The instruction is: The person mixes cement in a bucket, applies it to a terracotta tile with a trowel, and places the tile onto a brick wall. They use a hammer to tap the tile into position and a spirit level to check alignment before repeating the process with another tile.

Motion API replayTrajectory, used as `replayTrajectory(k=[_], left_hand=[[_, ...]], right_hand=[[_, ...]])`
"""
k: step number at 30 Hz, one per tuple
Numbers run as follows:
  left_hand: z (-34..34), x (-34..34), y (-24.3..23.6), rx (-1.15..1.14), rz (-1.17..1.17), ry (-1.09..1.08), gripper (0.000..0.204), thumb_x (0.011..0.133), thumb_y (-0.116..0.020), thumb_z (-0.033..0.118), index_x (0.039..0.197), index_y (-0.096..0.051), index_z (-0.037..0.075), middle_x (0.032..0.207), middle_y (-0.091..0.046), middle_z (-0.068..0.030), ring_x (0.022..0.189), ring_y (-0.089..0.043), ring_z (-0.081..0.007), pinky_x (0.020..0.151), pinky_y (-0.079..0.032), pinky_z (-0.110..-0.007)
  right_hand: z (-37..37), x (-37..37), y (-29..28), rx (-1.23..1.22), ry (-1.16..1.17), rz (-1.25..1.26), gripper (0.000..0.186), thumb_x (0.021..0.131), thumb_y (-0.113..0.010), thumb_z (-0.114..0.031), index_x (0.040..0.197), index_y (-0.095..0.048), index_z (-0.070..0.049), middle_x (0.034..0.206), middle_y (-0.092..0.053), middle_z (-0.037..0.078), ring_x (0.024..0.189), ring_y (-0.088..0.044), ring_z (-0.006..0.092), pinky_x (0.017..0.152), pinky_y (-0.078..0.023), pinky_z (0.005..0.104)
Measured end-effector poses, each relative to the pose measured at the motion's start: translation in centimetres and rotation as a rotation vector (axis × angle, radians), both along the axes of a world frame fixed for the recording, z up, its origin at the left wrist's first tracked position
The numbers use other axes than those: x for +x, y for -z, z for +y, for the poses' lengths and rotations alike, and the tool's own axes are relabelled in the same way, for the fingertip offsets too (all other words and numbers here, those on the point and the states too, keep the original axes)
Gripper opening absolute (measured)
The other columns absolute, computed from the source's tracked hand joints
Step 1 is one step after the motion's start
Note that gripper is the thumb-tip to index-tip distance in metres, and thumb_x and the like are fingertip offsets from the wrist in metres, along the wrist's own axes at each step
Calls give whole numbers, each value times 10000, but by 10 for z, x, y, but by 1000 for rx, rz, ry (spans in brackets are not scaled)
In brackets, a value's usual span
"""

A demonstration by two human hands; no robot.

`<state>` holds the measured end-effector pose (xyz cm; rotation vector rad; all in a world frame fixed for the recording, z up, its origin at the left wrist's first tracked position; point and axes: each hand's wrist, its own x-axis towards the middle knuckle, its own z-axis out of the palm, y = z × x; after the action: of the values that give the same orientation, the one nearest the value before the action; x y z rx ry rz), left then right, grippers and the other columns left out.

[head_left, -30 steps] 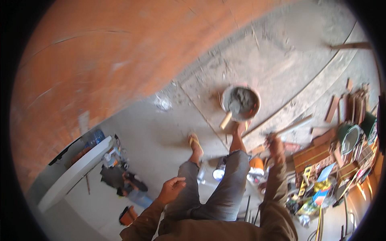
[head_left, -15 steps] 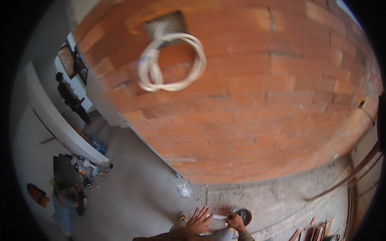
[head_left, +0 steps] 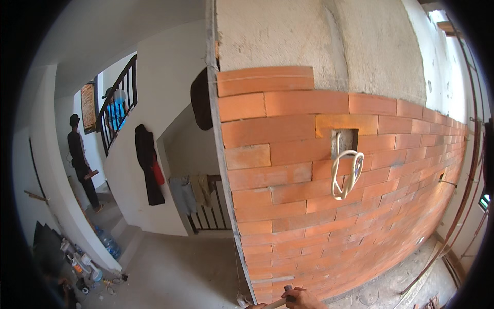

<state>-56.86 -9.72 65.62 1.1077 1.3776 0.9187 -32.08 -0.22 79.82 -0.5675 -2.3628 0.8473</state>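
My right hand [head_left: 303,300] is at the bottom edge, wrapped around a dark-ended piece of a pale bar-like tool [head_left: 275,303]. A sliver of my left hand [head_left: 254,306] shows beside it, its fingers mostly out of view. In front of me rises an orange brick wall [head_left: 288,206], with a thin string across its top course. A coil of cream cable [head_left: 347,175] hangs from a square recess [head_left: 350,141] in the bricks. Rough plaster [head_left: 319,41] covers the wall above them.
Left are a staircase railing [head_left: 116,113], hanging clothes [head_left: 146,165], water bottles [head_left: 108,242] and scattered tools [head_left: 82,262]. A person in dark clothes [head_left: 80,159] stands by the stairs; another [head_left: 116,105] is behind the railing. Reddish poles [head_left: 465,195] lean on the right.
My view has swung up from the floor and mortar bucket to the wall and stairs. My hands have come together at the tool and now sit low in view.
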Motion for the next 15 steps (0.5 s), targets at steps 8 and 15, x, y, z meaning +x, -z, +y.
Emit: replayTrajectory(k=[8,15], left_hand=[[9,-26,-148,590,654,31,382,1020,-523,371,1113,-643,20,914,-696,-133,805,-657,-273,735,-546,-409],[44,-27,-263,918,790,41,451,928,-684,385,1208,-632,34,1019,-701,-161,821,-709,-326,675,-575,-410]], right_hand=[[-13,-47,-104,-423,189,136,795,943,-697,-197,1528,-203,15,1084,-652,196,836,-695,213,656,-583,309],[-4,-44,-189,-277,207,412,667,948,-653,-94,1471,-282,88,1074,-660,199,867,-696,216,655,-603,294]])
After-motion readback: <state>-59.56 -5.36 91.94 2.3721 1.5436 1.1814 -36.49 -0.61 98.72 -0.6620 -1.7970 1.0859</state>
